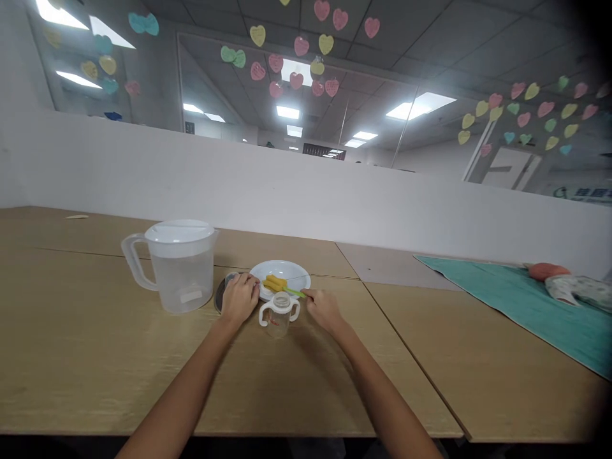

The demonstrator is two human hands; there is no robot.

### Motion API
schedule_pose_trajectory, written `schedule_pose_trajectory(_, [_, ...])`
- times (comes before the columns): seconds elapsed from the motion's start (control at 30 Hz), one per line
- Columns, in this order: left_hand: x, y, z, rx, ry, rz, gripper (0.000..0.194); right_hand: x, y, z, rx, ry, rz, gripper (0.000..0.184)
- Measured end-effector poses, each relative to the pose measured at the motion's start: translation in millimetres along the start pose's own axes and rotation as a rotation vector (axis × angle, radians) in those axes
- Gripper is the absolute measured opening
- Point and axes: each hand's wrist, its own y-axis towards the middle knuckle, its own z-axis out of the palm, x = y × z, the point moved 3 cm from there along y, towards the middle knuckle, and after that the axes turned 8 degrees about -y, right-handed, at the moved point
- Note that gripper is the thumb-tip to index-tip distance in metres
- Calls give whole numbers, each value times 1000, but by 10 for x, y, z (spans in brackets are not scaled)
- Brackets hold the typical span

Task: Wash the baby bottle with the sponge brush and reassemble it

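Observation:
My right hand (325,309) is closed round the thin green handle of a bottle brush (276,282). The brush's yellow sponge head lies over a white bowl (296,271). My left hand (241,296) has its fingers curled at the bowl's left rim, apparently gripping it. Between my hands, in front of the bowl, stands a clear baby bottle (278,317) upright, with two white side handles and an uncapped neck. A dark round tray or lid (219,296) lies under my left hand, with a small clear piece (231,276) on it, mostly hidden by that hand.
A large translucent pitcher (184,268) with a white lid stands left of my left hand, its handle to the left. To the right, a green cloth (521,299) carries a doll-like bundle (574,287). A low white wall (287,197) borders the wooden table's far side.

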Motion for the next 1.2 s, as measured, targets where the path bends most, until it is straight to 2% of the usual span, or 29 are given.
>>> schedule_pose_trajectory(0.13, [3,-6,24,-9,-15,0,30,-68,36,61,10,218,11,39])
schedule_pose_trajectory(0.3, [27,-9,37,-28,1,-29,31,-177,123,204,70,636,-11,35])
schedule_pose_trajectory(0.4, [59,-13,49,-19,-20,-64,31,-215,149,248,91,794,53,36])
schedule_pose_trajectory(0.7, [137,-1,173,101,-32,-163,36,-189,118,236,150,952,298,36])
schedule_pose_trajectory(0.87, [151,32,243,161,-57,-212,38,-197,128,251,153,958,305,33])
schedule_pose_trajectory(1.2, [238,60,357,169,-214,-387,35,-237,125,267,170,981,304,37])
